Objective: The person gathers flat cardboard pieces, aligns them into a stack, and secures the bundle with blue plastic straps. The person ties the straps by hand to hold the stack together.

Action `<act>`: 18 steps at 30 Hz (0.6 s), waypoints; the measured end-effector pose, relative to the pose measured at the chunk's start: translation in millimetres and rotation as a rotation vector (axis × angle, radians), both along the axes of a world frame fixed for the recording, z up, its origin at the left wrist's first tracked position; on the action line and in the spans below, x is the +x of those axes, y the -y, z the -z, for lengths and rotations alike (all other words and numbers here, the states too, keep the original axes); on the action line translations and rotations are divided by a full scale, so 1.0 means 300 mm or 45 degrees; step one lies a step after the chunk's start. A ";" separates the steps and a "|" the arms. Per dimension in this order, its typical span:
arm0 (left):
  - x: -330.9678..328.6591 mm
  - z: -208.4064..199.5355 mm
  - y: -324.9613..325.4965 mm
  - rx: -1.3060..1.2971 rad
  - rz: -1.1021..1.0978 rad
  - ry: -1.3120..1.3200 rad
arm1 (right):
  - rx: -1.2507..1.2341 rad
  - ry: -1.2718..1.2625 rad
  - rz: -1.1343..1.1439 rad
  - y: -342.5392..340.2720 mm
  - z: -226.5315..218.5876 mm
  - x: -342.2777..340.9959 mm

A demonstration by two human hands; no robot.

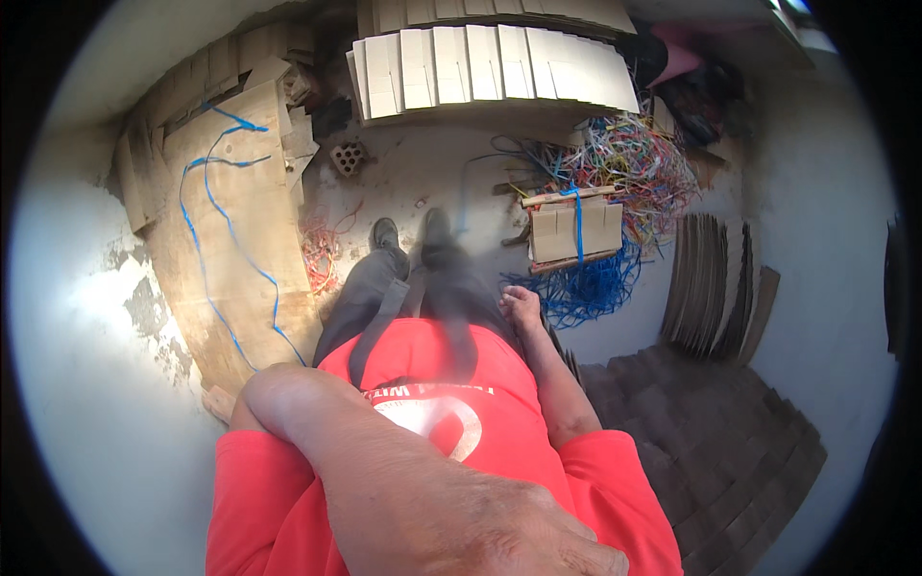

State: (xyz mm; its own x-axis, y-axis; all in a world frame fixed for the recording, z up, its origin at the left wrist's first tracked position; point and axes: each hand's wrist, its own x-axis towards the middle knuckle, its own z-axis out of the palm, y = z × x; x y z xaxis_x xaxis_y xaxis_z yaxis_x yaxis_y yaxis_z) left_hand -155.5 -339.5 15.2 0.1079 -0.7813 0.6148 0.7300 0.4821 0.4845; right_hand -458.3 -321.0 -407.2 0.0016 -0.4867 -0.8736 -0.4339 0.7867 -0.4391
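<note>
My left arm is bent at the elbow and my left hand (471, 523) is raised very close to the camera, back of the hand showing; its fingers run out of the lower edge. My right hand (521, 305) hangs beside my right thigh with the fingers curled and nothing visible in it. I stand in a red shirt (423, 384) and grey trousers, shoes (413, 235) on a concrete floor. In front of my right foot lies a small bundle of cardboard pieces (574, 230) tied with a blue strap on wooden sticks.
Rows of pale cardboard pieces (490, 62) are stacked ahead. A large brown cardboard sheet (240, 230) with a loose blue strap lies at the left. Tangled coloured plastic straps (634, 158) and blue straps (576, 288) lie at the right, beside dark cardboard stacks (715, 288). A perforated brick (348, 156) lies ahead.
</note>
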 end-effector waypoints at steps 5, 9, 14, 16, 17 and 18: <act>0.142 -0.007 -0.097 -0.113 0.210 0.113 | -0.006 -0.032 0.088 -0.004 -0.028 0.130; 0.139 0.001 -0.149 -0.134 0.011 0.128 | 0.038 0.027 0.036 -0.039 0.055 0.192; 0.247 0.022 -0.097 -0.316 0.173 0.152 | -0.070 0.213 -0.170 -0.074 0.063 0.271; 0.355 0.098 -0.157 -0.285 0.477 0.234 | -0.037 0.046 -0.233 -0.027 0.002 0.315; 0.371 0.139 -0.133 -0.196 0.470 0.297 | -0.011 -0.075 -0.215 -0.013 -0.013 0.291; 0.378 0.172 -0.105 -0.114 0.480 0.365 | -0.039 -0.178 -0.212 -0.014 0.027 0.231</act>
